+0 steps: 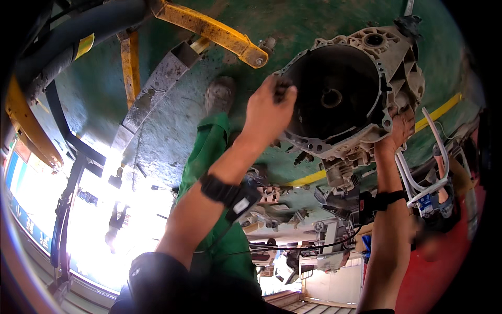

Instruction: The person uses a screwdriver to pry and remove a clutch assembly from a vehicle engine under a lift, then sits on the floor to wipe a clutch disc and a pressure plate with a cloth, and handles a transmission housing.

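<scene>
A large cast-metal gearbox housing (349,144) is at the upper right, with the round, dark opening of its bell facing me. A small ring (331,98) sits at the centre of the bell. At the bell's left rim, my left hand (269,107) is closed, its fingers curled around a dark patch. Whether that patch is a held part or soiled fingertips I cannot make out. My right hand (400,128) grips the housing at its lower right side, the fingers partly hidden behind the casting.
A yellow metal arm (209,29) and a grey steel beam (154,94) stand at the upper left. My shoe (219,94) is on the green floor near them. A white tubular frame (436,152) is at the right. Several loose metal parts lie beyond the housing's lower side.
</scene>
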`<state>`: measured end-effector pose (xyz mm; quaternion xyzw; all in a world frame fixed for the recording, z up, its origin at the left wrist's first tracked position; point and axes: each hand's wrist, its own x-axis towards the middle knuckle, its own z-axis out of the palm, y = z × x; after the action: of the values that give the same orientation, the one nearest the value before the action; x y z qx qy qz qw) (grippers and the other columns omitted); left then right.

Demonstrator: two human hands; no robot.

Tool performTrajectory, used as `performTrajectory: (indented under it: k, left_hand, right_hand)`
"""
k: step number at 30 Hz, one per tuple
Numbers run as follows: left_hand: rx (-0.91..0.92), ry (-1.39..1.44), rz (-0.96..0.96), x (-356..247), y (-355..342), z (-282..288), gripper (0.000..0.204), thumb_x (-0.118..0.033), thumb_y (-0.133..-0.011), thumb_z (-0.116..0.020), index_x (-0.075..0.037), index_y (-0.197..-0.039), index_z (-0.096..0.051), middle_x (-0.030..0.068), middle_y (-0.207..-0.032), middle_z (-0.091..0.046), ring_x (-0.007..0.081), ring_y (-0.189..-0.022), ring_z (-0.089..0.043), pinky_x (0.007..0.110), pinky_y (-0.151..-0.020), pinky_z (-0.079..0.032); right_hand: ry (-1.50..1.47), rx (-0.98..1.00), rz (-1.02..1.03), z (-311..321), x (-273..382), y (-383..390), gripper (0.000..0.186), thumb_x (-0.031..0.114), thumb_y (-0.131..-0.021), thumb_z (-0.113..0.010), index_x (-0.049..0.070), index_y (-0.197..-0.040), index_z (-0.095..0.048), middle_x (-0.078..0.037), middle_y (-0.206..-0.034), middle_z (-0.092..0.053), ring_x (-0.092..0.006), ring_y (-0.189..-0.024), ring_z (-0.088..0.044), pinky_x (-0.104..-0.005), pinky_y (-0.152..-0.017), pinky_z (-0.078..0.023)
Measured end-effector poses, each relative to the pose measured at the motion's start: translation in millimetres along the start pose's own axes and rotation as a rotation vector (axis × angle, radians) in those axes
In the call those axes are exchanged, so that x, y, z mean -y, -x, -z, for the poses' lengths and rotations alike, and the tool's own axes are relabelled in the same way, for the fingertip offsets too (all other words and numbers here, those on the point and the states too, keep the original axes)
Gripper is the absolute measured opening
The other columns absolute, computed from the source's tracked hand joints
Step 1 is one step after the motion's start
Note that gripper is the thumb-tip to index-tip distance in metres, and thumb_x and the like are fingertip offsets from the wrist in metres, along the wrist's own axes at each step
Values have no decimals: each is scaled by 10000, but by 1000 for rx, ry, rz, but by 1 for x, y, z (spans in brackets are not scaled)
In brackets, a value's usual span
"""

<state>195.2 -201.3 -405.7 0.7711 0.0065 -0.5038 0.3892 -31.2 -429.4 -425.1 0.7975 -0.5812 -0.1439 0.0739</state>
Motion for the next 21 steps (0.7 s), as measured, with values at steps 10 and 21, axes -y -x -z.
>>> performTrajectory:
  k: [10, 21]
  left_hand:
    - [133, 246, 257, 29, 66, 23, 167, -122, -957, -571, -5, -1074, -594, 36, -871, -641, 77, -807, -587, 226, -730, -471]
    - [86, -81, 94, 45, 71, 16, 154, -74, -860, -603, -29, -1007, -608, 108, -836, -663, 218, -759, -668, 323, -643, -516]
  right_hand:
    - [64, -8, 224, -16, -39, -4, 581, 413, -953, -474, -6, -1353, -425, -212, -1343, -474, -377, -1283, -395, -461, -1073, -298]
    - [141, 52, 424, -38, -87, -2, 550, 393, -965, -478, -5, -1343, -451, -218, -1333, -491, -369, -1241, -448, -424, -1038, -351]
